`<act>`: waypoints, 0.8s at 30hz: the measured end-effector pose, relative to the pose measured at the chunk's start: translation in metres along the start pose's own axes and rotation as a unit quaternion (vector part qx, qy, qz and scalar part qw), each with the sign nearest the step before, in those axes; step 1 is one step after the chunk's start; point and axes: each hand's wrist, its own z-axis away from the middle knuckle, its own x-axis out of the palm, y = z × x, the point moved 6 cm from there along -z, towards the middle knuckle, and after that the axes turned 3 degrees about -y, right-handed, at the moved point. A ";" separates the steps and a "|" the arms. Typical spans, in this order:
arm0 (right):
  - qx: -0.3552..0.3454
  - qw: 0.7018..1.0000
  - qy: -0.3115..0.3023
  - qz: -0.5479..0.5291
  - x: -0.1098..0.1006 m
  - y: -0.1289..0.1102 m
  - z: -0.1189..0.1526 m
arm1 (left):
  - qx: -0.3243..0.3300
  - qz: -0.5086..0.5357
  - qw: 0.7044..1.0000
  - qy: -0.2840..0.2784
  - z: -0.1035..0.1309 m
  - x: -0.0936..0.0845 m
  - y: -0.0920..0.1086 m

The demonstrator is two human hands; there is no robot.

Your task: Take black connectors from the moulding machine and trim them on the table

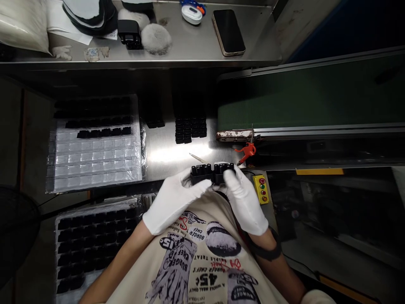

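**Two gloved hands, one row of black parts, held close over the steel**

The left hand (172, 202) and right hand (245, 202), both in white gloves, are clamped on opposite ends of a row of black parts (212, 172), lifted just above the surface (164, 152), likely for a close look. The clear tray (95, 150), part-filled, sits to the left within reach; the stacked black parts (190, 128) wait beyond, beside the green conveyor (310, 101).
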 end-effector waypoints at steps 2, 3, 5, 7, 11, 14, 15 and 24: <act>-0.031 0.997 0.020 0.066 0.001 -0.006 0.000 | 0.000 -0.007 1.000 0.006 -0.004 0.006 -0.001; -0.037 0.996 0.022 0.075 0.002 -0.007 0.000 | 0.000 0.005 1.000 0.010 -0.006 0.008 -0.001; -0.019 0.999 0.002 0.046 0.006 -0.006 0.000 | -0.005 0.043 0.999 0.006 -0.008 0.011 -0.003; 0.011 1.000 -0.027 -0.009 0.011 -0.005 0.000 | -0.002 0.090 0.996 -0.014 -0.010 0.013 -0.005; 0.067 0.985 -0.066 -0.142 0.014 -0.004 -0.002 | 0.000 0.182 0.981 -0.063 -0.008 0.013 -0.004; 0.086 0.975 -0.083 -0.189 0.013 -0.007 -0.005 | 0.008 0.226 0.970 -0.094 -0.005 0.014 0.002; 0.087 0.974 -0.087 -0.192 0.012 -0.008 -0.006 | 0.017 0.241 0.965 -0.099 -0.004 0.014 0.005; 0.095 0.969 -0.104 -0.201 0.010 -0.009 -0.004 | 0.075 0.063 0.993 -0.067 -0.003 0.011 0.008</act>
